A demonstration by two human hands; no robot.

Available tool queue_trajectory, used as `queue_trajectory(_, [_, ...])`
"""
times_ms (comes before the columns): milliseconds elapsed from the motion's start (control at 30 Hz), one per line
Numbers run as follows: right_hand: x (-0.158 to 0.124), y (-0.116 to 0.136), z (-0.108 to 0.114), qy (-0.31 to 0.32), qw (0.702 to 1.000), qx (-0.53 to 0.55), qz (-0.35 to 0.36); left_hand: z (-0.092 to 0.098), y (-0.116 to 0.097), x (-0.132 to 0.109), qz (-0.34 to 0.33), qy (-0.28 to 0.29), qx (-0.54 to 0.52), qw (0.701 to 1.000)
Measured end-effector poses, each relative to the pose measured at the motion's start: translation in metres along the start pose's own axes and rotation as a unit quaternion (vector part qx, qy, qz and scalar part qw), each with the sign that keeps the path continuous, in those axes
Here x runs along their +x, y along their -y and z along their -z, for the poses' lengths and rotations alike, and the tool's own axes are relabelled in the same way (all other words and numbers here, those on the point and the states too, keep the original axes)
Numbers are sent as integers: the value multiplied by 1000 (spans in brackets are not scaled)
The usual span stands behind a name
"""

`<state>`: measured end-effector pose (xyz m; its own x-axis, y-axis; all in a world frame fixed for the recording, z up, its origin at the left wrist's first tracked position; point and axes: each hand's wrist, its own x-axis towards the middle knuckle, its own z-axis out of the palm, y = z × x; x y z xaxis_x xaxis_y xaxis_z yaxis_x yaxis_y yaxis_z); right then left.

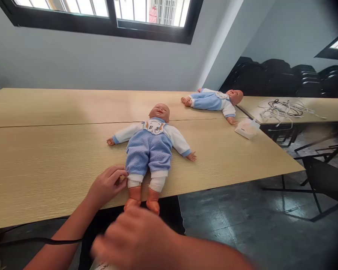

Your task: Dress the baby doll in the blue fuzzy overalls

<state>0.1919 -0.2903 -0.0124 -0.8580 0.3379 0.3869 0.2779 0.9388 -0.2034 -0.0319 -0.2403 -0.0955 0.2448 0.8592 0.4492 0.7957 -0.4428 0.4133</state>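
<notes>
A baby doll (150, 148) lies on its back on the table, head away from me, arms spread. It wears fluffy blue trousers with white cuffs and a white-sleeved top with an animal face on the bib. White wrapping shows on its lower legs, above bare feet. My left hand (108, 184) is closed at the doll's leg on the left, its fingertips pinching the edge of the trouser cuff (135, 177). Closer to me, my right hand (138, 238) is smeared by motion in front of the feet, its fingers unclear. A pale item with dark marks (101, 266) shows partly below it.
A second doll (210, 100) in similar clothes lies farther back on the table (59, 161). Near its hand is a white tissue pack (247, 128). Tangled cables (284, 108) lie on another table. Black chairs (326, 172) stand right, and a black cord (36, 240) crosses my left forearm.
</notes>
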Motion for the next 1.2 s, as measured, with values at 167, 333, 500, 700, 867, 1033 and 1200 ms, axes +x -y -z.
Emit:
queue_trajectory(167, [-20, -26, -22, -8, 986, -117, -122, 2, -4, 2, -9, 0, -6, 1000])
queue_trajectory(333, [-20, -35, -40, -45, 983, -132, -121, 6, -16, -10, -61, 37, -63, 995])
queue_trajectory(500, [-21, -33, -38, -77, 986, -94, -115, 14, -21, -20, -42, 43, -70, 996])
queue_trajectory(700, [-61, -72, -10, -154, 963, -65, -212, 17, -55, -15, -70, -23, -86, 994])
queue_trajectory(867, [-82, -120, -12, -127, 945, -184, -237, -1, -93, -1, -196, 74, -28, 977])
queue_trajectory(1033, [-78, -114, -23, -143, 949, -178, -218, -22, -99, 4, -204, 64, 8, 977])
queue_trajectory(1200, [-99, -77, -25, -94, 980, -60, -165, -30, -95, -1, -181, 14, 0, 983])
